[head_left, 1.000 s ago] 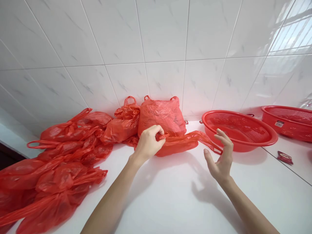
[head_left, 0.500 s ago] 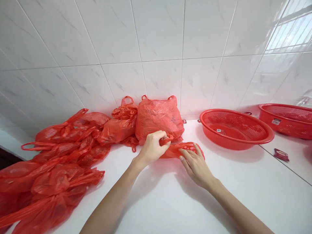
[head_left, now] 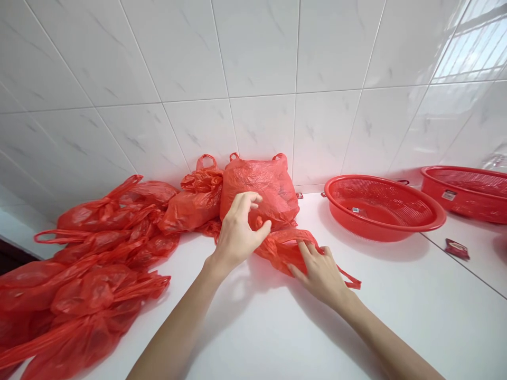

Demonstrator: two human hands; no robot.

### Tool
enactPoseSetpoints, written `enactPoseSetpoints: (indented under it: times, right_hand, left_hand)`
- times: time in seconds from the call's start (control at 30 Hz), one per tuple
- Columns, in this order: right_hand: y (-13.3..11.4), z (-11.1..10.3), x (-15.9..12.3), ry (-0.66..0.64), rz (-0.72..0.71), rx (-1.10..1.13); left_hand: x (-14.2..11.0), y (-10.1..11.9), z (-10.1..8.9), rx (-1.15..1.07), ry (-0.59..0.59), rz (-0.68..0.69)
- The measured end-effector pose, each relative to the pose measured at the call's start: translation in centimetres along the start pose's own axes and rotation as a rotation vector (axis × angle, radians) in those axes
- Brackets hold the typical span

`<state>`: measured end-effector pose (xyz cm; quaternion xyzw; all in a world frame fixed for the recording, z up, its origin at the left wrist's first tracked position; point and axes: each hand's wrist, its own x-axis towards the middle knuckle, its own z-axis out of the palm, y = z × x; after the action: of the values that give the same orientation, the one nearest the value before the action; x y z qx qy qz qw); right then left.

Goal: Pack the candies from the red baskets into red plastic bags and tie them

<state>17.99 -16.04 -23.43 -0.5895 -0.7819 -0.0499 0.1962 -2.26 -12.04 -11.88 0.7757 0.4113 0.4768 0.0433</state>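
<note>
A crumpled red plastic bag (head_left: 283, 250) lies on the white counter (head_left: 317, 327), and my right hand (head_left: 320, 274) grips its near edge between thumb and fingers. One thin handle of this bag trails out past my right hand. My left hand (head_left: 237, 229) is open with its fingers spread, just in front of a full, tied-looking red bag (head_left: 257, 187) standing against the tiled wall. It holds nothing, and its fingertips are close to the loose bag's far end.
Several knotted red bags (head_left: 95, 274) are heaped at the left, with another red bag (head_left: 194, 203) by the wall. To the right stand a red plastic colander (head_left: 380, 208) and a second red basket (head_left: 467, 194). A small red packet (head_left: 457, 248) lies further right.
My left hand has let go of the loose bag's end and opened. My right hand has closed on the bag and drawn it toward me, and its handle now shows to the right.
</note>
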Motion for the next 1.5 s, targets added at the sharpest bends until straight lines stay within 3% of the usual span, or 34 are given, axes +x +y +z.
enactPoseSetpoints:
  times: [0.1,0.27,0.37,0.57,0.7,0.8,0.97,1.1,1.2,1.33,1.5]
  right_hand:
    - [0.2,0.8,-0.2,-0.014,-0.046,-0.056]
    - [-0.3,0.6,-0.4,-0.057,-0.062,-0.054]
    - [-0.5,0.5,-0.4,-0.094,-0.052,-0.055]
    - [-0.3,1.5,-0.4,-0.087,-0.076,-0.057]
    - [-0.7,1.3,-0.3,-0.006,-0.051,-0.042]
    - [-1.0,0.5,-0.2,-0.068,0.048,-0.079]
    - [-1.0,-0.5,-0.1,-0.209,0.160,-0.134]
    - [-1.3,-0.9,0.0,-0.248,0.202,-0.131]
    - [-1.6,-1.3,0.1,-0.290,0.224,-0.123]
    - [-1.7,-1.9,0.3,-0.346,0.247,-0.121]
    - [-1.0,-2.5,0.7,-0.385,0.342,-0.142]
  left_hand:
    - [-0.7,1.6,0.0,-0.038,-0.105,0.158]
    - [-2.8,3.9,1.8,-0.156,-0.766,0.359]
    - [-4.0,4.4,3.3,0.026,-0.909,0.308]
    - [-3.8,3.6,3.9,0.472,-0.947,-0.102]
    - [-2.2,1.9,3.2,0.604,-0.794,-0.242]
    - [-1.1,0.3,2.5,0.675,-0.714,-0.319]
    - [-0.7,-0.6,1.8,0.672,-0.717,-0.325]
    - [-1.0,0.7,2.4,0.428,-0.707,-0.095]
    - [-1.3,1.0,3.2,0.297,-0.834,0.055]
    - [-1.5,0.0,4.0,0.467,-1.005,-0.147]
    - [-1.0,-1.2,3.6,0.516,-1.058,-0.318]
